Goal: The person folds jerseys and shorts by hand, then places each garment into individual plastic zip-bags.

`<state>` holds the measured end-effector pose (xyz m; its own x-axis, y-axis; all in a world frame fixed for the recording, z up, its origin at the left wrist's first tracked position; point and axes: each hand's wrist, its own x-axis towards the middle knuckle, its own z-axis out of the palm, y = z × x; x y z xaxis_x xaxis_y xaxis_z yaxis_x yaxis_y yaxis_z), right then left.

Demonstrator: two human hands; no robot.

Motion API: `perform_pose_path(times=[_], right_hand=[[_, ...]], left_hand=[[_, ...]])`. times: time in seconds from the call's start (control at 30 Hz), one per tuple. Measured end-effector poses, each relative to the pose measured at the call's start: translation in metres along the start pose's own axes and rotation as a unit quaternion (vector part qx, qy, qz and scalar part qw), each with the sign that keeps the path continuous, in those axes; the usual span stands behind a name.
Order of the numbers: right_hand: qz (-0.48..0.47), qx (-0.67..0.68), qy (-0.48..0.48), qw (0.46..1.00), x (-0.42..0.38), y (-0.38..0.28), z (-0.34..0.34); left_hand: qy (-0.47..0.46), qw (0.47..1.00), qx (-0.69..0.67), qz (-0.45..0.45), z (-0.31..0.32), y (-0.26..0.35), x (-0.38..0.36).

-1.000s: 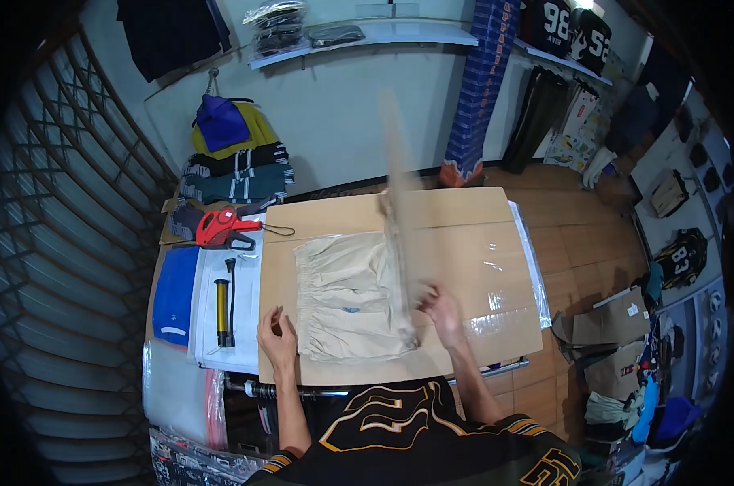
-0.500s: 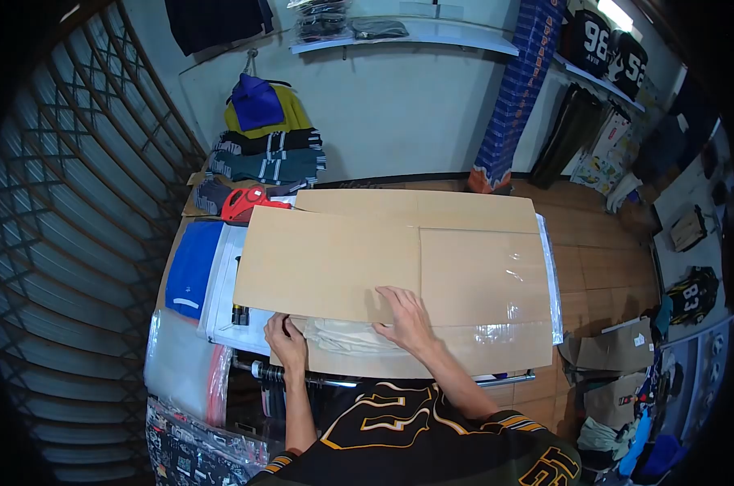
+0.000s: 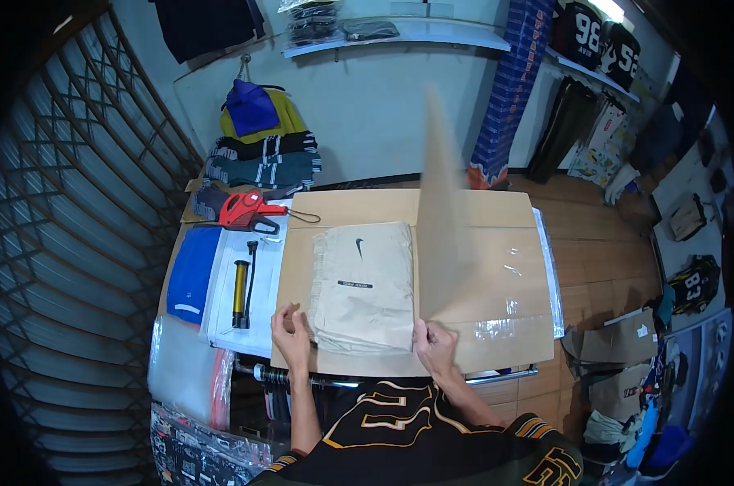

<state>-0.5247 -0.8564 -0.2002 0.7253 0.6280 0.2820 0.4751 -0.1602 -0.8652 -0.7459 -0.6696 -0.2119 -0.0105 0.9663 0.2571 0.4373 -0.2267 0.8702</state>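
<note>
1 upright flap (image 3: 441,227) beside garment (image 3: 363,304)

Folded garment (image 3: 363,296) on L half of cardboard base (image 3: 496,263); raised flap (image 3: 442,227) just R of garment. Pump (image 3: 240,293) L of base, on flat sheet (image 3: 263,328); handheld tool (image 3: 241,211) behind pump. Folded cloth (image 3: 193,271) farther L. Clothes stack (image 3: 265,154) back L, beyond tool. Packets (image 3: 312,24) on wall shelf (image 3: 456,34), behind base. Open box (image 3: 614,338) well R.
</note>
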Motion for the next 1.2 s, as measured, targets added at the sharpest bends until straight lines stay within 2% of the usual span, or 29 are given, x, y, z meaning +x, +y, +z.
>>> perform_pose_path(times=[0.07,0.13,0.2,0.27,0.3,0.37,0.4,0.47,0.5,0.57,0.6,0.67,0.7,0.77,0.93,1.0,1.07,1.2], right_hand=[[0.052,0.039,-0.021,0.998,-0.004,-0.008,-0.009],[0.039,0.025,-0.025,0.999,-0.004,0.000,-0.008],[0.027,0.012,-0.030,0.999,0.000,0.000,-0.009],[0.031,0.019,-0.046,0.998,0.020,-0.015,-0.007],[0.032,0.019,-0.043,0.998,0.029,-0.015,-0.002],[-0.039,0.028,-0.011,0.999,0.050,-0.008,0.013],[-0.039,0.028,-0.008,0.999,0.061,-0.012,0.017],[-0.004,-0.002,-0.061,0.998,0.084,-0.018,0.025],[-0.005,-0.001,-0.060,0.998,0.093,-0.013,0.033],[-0.134,-0.036,-0.045,0.989,0.116,0.009,0.058],[-0.134,-0.034,-0.046,0.989,0.126,0.016,0.066],[-0.196,-0.116,-0.098,0.969,0.143,0.027,0.082],[-0.198,-0.114,-0.099,0.968,0.148,0.030,0.088],[-0.179,-0.214,-0.142,0.950,0.154,0.038,0.097],[-0.152,-0.249,-0.155,0.944,0.149,0.035,0.093],[-0.134,-0.269,-0.153,0.941,0.143,0.035,0.085],[-0.149,-0.296,-0.105,0.938,0.134,0.039,0.079],[-0.135,-0.310,-0.068,0.938,0.106,0.034,0.057]], left_hand=[[-0.010,1.000,0.005,0.023,0.009,0.024,-0.001],[-0.076,0.994,-0.064,0.039,0.024,0.045,-0.006],[-0.089,0.992,-0.068,0.064,0.043,0.052,-0.012],[-0.175,0.972,-0.032,0.155,0.055,0.072,-0.019],[-0.178,0.971,-0.033,0.157,0.061,0.074,-0.025],[-0.245,0.952,0.037,0.182,0.075,0.076,-0.035],[-0.246,0.951,0.037,0.185,0.080,0.076,-0.041],[-0.283,0.938,0.182,0.084,0.086,0.071,-0.053],[-0.323,0.930,0.161,0.063,0.086,0.062,-0.053],[-0.315,0.936,0.152,0.048,0.089,0.059,-0.054],[-0.308,0.940,0.144,0.030,0.089,0.059,-0.055],[-0.303,0.941,0.146,0.019,0.089,0.063,-0.054],[-0.301,0.943,0.145,0.009,0.090,0.068,-0.051],[-0.300,0.943,0.144,-0.007,0.089,0.077,-0.048],[-0.299,0.938,0.167,-0.046,0.095,0.081,-0.033],[-0.277,0.952,0.121,-0.048,0.095,0.082,-0.022],[-0.276,0.953,0.117,-0.051,0.095,0.080,-0.008],[-0.262,0.959,0.106,-0.018,0.097,0.070,0.022]])
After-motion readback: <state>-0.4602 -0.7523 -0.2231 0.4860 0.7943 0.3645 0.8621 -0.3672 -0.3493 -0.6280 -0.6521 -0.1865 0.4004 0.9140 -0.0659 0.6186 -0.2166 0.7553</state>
